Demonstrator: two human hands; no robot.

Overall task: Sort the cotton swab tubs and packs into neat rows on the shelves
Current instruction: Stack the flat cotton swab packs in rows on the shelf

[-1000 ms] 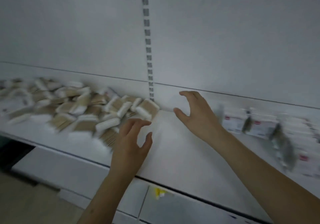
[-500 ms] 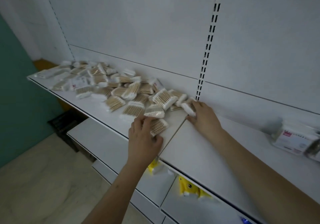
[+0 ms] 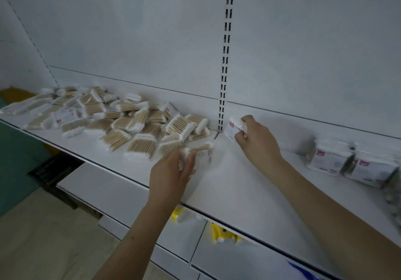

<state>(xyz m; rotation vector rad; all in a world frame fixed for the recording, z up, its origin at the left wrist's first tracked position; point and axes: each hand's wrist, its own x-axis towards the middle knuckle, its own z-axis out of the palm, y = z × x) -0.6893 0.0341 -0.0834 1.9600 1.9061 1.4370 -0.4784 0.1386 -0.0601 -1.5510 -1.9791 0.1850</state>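
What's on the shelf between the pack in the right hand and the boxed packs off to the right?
Nothing: in the head view, bare white shelf runs from the pack in the right hand to the boxed packs.

Swab pack [image 3: 235,126] in right hand [image 3: 257,142], upright

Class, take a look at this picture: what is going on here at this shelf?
A person is sorting cotton swab packs on a white shelf. The left hand grips one pack taken from the edge of a loose heap of packs spread over the shelf's left part. The right hand pinches another pack against the back panel, by the slotted upright. A few white boxed packs lie further right. No neat row is formed yet.
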